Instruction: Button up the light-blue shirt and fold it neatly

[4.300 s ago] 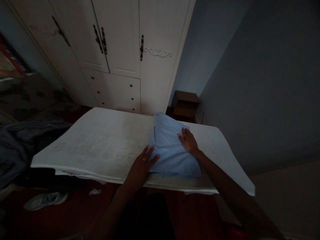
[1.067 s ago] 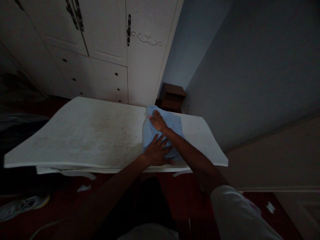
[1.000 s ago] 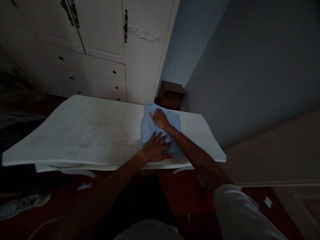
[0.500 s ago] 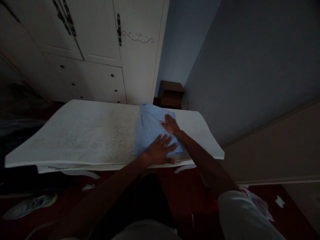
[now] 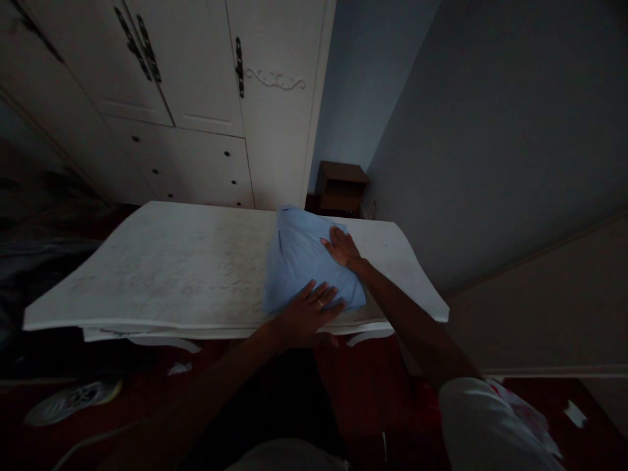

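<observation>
A folded light-blue cloth [image 5: 299, 252], perhaps a garment, lies on the right half of a white table [image 5: 161, 261] with wavy edges. My left hand [image 5: 309, 314], a ring on one finger, rests at the cloth's near edge with its fingers stretched out over the fabric. Its thumb hangs by the table's front edge. Farther back, my right hand [image 5: 342, 246] lies flat on the cloth's right side, fingers extended. Neither hand grips anything. Grey smudges mark the tabletop left of the cloth.
A white wardrobe [image 5: 196, 78] with dark handles stands behind the table. A small brown cabinet [image 5: 343, 183] sits in the corner by the grey wall [image 5: 515, 131]. On the dark red floor lie a shoe [image 5: 73, 400], a plastic bag [image 5: 527, 415] and a white scrap [image 5: 575, 414].
My left hand has slid slightly toward me, to the cloth's near edge, uncovering more of it. My right hand stays at the cloth's right side. The whole view has shifted a little.
</observation>
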{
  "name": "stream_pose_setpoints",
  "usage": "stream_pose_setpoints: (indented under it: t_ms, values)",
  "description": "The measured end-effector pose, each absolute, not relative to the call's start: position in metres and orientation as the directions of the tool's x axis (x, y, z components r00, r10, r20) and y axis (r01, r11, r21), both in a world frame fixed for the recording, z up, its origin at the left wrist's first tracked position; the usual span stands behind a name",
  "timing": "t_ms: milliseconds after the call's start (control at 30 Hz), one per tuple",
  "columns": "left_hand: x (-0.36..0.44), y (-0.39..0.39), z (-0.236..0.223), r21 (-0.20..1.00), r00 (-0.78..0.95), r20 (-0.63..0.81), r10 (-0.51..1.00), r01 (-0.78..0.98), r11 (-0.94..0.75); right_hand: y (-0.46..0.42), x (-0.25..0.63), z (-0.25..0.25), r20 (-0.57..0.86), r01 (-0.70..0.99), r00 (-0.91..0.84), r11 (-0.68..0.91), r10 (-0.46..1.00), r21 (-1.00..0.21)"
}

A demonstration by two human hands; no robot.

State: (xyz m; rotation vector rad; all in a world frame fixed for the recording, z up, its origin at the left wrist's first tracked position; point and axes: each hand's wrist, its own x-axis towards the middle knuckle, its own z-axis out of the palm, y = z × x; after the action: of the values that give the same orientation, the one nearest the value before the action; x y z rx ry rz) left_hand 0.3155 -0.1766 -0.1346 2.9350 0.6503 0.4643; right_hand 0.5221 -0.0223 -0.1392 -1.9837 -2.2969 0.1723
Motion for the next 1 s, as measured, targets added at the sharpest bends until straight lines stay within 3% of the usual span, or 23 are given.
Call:
stream_pose_setpoints:
  t_ms: [167, 300, 433, 567, 1000]
  values:
    - [0.294, -0.144, -0.092, 0.255, 0.711, 0.294, 0.638, 0.585, -0.770, -0.022, 0.506, -0.121, 0.113, 0.991, -0.039, 0.052, 0.993, -0.121]
    - [0.286, -0.103, -0.083, 0.162, 0.545, 0.285, 0.788, 0.783, -0.600, -0.010, 0.482, -0.109, 0.167, 0.983, -0.118, 0.139, 0.979, -0.123]
    - [0.292, -0.079, -0.098, 0.092, 0.450, 0.243, 0.860, 0.871, -0.482, 0.010, 0.462, -0.113, 0.153, 0.985, -0.090, 0.111, 0.984, -0.134]
    - [0.293, -0.079, -0.119, 0.082, 0.450, 0.203, 0.870, 0.877, -0.473, 0.024, 0.458, -0.130, 0.098, 0.990, -0.031, 0.044, 0.995, -0.137]
    - [0.286, -0.088, -0.139, 0.136, 0.462, 0.336, 0.820, 0.838, -0.528, 0.046, 0.478, -0.152, 0.080, 0.985, -0.065, 0.077, 0.995, -0.152]
